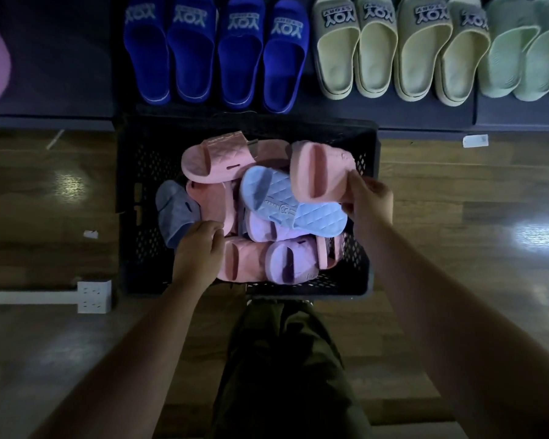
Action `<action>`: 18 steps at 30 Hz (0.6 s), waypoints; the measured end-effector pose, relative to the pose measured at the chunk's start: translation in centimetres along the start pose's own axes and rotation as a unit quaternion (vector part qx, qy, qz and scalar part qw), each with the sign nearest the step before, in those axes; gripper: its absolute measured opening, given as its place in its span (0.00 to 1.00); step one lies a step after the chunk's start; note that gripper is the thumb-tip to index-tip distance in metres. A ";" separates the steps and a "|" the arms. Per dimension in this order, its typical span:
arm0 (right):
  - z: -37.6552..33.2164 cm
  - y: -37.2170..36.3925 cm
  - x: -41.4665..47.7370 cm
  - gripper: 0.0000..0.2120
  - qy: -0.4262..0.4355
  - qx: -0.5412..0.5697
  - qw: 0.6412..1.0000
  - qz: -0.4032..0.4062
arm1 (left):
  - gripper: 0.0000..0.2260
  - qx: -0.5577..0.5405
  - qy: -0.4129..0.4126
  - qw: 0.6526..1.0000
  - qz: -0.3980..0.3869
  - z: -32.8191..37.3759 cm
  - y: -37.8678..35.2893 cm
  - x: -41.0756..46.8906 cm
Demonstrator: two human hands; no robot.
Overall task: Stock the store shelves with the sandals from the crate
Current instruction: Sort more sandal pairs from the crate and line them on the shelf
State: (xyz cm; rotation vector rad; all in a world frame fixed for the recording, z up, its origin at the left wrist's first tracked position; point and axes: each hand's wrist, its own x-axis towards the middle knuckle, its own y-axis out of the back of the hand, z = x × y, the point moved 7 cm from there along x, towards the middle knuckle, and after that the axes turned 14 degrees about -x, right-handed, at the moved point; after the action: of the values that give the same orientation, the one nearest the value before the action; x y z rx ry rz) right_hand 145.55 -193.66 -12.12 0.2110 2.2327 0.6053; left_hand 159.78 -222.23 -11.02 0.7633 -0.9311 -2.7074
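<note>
Well, at far left a white power strip (94,296) lies on the wooden floor (29,217). My left hand (200,248) reaches into the black crate (130,198), fingers curled down beside a grey sandal (175,213); I cannot tell whether it grips anything. A light blue sandal (286,201) lies on top of the heap. My right hand (368,198) pinches a pink sandal (317,172) by its edge, tipped on its side over the crate's right part. Beyond, the shelf (425,115) carries blue slides (216,52) and cream slides (393,49).
</note>
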 end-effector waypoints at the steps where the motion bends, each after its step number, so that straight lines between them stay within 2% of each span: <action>1: 0.3 0.2 -0.6 0.12 0.010 -0.014 1.000 -0.013 | 0.10 -0.002 0.004 1.000 -0.001 0.0 0.1 -0.2; 4: 0.9 0.2 -3.0 0.09 0.071 -0.090 0.992 -0.045 | 0.10 -0.001 0.013 1.000 0.000 0.1 0.7 -0.5; 9: 2.0 0.4 -7.9 0.16 0.095 -0.142 0.983 -0.068 | 0.11 -0.010 0.064 0.998 0.012 -0.6 2.2 -0.8; 12: 1.3 1.2 -9.6 0.12 0.124 -0.163 0.977 -0.061 | 0.11 0.006 0.073 0.997 0.008 -0.5 3.2 -1.1; 18: -4.9 3.4 -10.7 0.18 0.195 -0.132 0.972 -0.002 | 0.11 0.001 0.048 0.999 0.007 0.4 4.0 -1.2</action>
State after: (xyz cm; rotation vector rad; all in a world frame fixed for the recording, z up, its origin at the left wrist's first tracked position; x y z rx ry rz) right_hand 148.91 -196.11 -0.56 -0.0545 2.4890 1.0035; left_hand 160.66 -224.81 -7.79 0.8753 -0.9147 -2.6323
